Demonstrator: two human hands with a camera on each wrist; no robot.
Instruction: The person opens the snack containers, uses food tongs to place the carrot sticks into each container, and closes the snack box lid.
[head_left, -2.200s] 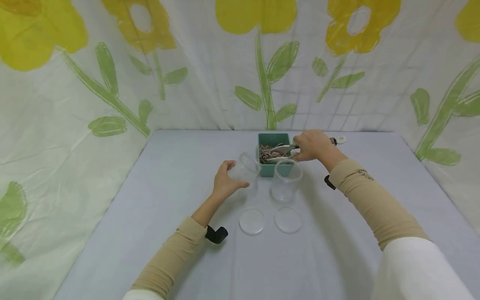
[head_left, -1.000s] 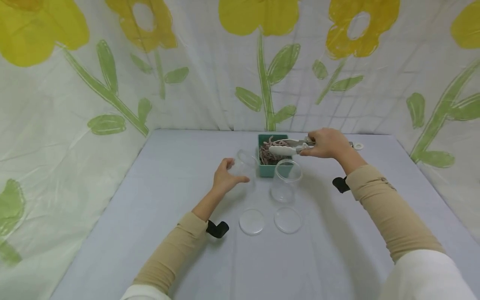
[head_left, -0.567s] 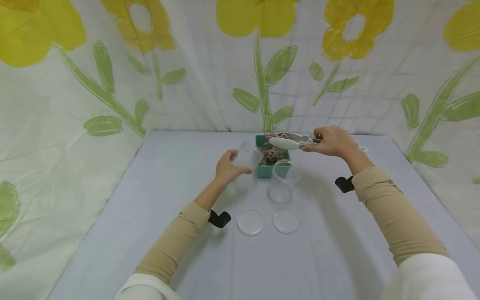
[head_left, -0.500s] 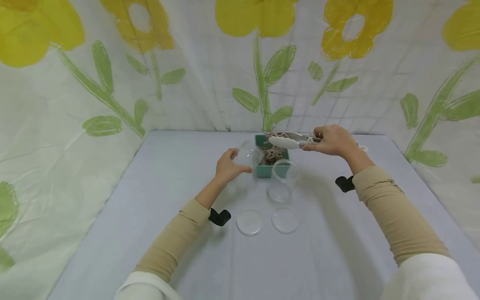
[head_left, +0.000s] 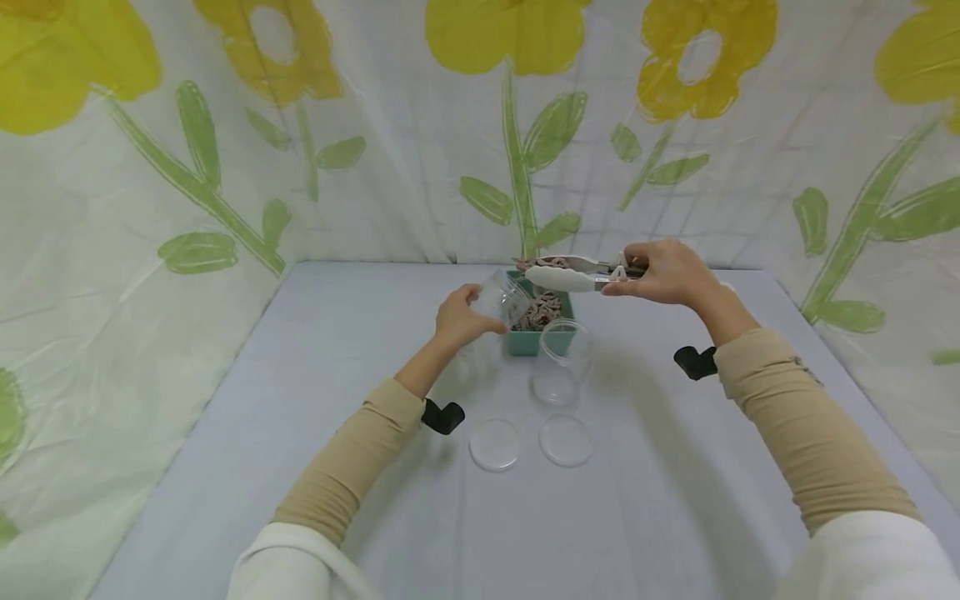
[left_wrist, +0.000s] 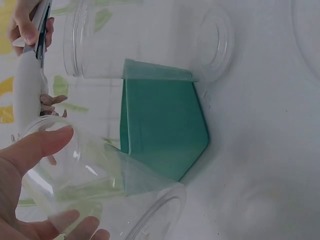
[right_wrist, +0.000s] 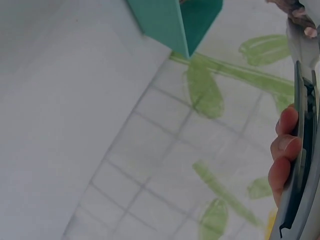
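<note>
My left hand [head_left: 461,321] holds a clear plastic jar [head_left: 501,298], tilted with its mouth towards the green box [head_left: 525,343]. In the left wrist view, thumb and fingers curl round this jar [left_wrist: 90,172]. My right hand [head_left: 667,273] grips metal tongs with white tips [head_left: 558,278], raised above the box. Pinched in the tongs is a clump of brownish, twisted strands [right_wrist: 295,12], close to the jar's mouth. More such strands [head_left: 543,312] lie inside the box. A second clear jar [head_left: 555,385] stands upright, without a lid, in front of the box.
Two round clear lids, a left one [head_left: 495,446] and a right one [head_left: 566,440], lie flat on the pale tabletop [head_left: 345,358] nearer to me. Behind the table hangs a white curtain [head_left: 405,192] with painted yellow flowers.
The tongs have risen out of the box with a clump of strands and moved slightly left. My left hand has lifted the jar and tipped its mouth further towards the box.
</note>
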